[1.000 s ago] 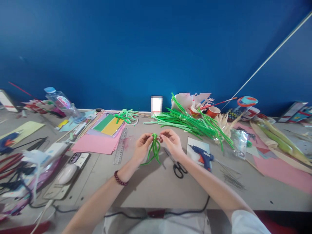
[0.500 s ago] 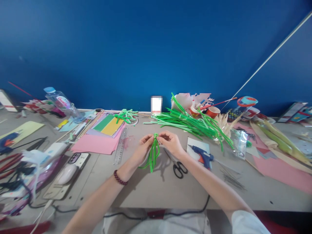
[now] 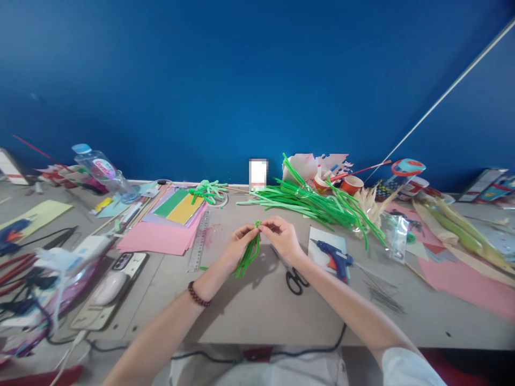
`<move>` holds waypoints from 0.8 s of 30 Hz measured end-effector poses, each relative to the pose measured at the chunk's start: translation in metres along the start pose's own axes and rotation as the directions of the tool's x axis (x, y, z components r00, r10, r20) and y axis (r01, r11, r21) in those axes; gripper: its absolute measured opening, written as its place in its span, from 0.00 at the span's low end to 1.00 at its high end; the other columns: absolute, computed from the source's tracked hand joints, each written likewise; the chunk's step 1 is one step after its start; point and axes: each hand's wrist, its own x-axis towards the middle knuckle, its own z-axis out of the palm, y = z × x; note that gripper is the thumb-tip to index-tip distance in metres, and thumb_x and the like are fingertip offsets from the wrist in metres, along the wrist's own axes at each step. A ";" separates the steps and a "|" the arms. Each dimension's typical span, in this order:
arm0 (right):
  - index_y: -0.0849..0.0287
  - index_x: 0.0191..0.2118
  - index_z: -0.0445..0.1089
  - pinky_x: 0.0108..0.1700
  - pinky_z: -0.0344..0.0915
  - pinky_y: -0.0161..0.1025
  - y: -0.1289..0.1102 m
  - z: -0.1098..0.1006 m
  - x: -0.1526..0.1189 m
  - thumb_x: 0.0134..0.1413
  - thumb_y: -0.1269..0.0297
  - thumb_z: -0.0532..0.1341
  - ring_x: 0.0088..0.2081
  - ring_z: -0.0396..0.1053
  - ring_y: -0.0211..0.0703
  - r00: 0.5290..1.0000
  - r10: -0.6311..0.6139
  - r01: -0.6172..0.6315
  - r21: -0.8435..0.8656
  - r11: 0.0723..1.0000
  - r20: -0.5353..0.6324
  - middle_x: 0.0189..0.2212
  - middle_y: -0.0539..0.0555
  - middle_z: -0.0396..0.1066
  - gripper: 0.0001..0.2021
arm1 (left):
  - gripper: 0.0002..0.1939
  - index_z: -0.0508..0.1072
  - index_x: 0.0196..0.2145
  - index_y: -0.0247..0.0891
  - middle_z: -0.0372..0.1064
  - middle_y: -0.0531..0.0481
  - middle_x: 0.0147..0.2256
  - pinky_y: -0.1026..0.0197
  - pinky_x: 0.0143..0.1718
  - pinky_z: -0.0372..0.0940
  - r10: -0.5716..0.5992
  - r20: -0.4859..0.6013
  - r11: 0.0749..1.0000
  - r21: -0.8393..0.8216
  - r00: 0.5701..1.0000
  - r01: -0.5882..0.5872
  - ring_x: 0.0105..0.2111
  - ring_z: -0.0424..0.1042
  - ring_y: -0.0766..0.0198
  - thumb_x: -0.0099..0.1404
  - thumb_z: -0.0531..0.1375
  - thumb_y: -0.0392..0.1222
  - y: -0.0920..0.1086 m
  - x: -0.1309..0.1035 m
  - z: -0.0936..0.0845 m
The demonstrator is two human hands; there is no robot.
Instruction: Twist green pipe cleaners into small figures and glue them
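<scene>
The loose tails swing: half a second ago they hang almost straight toward the near edge of the grey tabletop (image 3: 257, 316), and now they sweep across toward the left wrist, while the left fingers close in over the upper part. So here's the bundle of bright green, fuzzy pipe-cleaner stems (image 3: 250, 256), held above the middle of the surface, its long axis slanting. The small knotted head points to the far edge; the tails point to the near edge and lean left. One green tip peeks out on the other side of the left forearm.

Now the lettering: the clear plastic bottle with a pale blue cap (image 3: 100, 167), tilted near the far edge toward the left end, wears a pink oval label with white script, too blurred to read surely. The small white card (image 3: 258, 174) at the far edge is pixelated, nothing legible.

Back to the grip: the left hand (image 3: 240, 241) pinches just under the head between thumb and fingers, the right hand (image 3: 280, 234) pinches from the other side, fingertips nearly meeting. The head sits between them, tails below the left palm. Black-handled metal scissors (image 3: 295, 281) lie nearer the near edge, beside the right forearm.
</scene>
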 end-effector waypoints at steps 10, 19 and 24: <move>0.59 0.31 0.65 0.31 0.65 0.34 0.001 0.008 -0.006 0.52 0.60 0.58 0.26 0.66 0.36 0.993 0.064 -0.079 0.155 0.985 0.099 0.26 0.49 0.66 0.07 | 0.15 0.68 0.24 0.35 0.65 0.57 0.20 0.69 0.22 0.56 0.059 0.020 0.998 -0.025 0.998 -0.058 0.19 0.62 0.73 0.44 0.69 0.45 -0.007 -0.002 0.003; 0.59 0.28 0.67 0.32 0.64 0.35 -0.008 0.005 -0.002 0.47 0.56 0.62 0.26 0.64 0.35 0.970 0.196 -0.234 0.336 0.912 0.143 0.23 0.48 0.66 0.11 | 0.15 0.68 0.25 0.35 0.66 0.56 0.21 0.69 0.24 0.59 0.076 0.016 0.997 -0.029 0.997 -0.075 0.21 0.64 0.72 0.44 0.69 0.44 -0.006 -0.001 0.000; 0.60 0.28 0.70 0.31 0.63 0.36 -0.017 -0.007 0.005 0.45 0.55 0.63 0.25 0.63 0.35 0.970 0.215 -0.237 0.246 0.940 0.115 0.24 0.50 0.68 0.12 | 0.15 0.69 0.27 0.35 0.67 0.55 0.21 0.69 0.22 0.57 0.047 0.053 0.998 0.039 0.997 -0.049 0.19 0.63 0.73 0.48 0.68 0.47 -0.006 -0.002 -0.001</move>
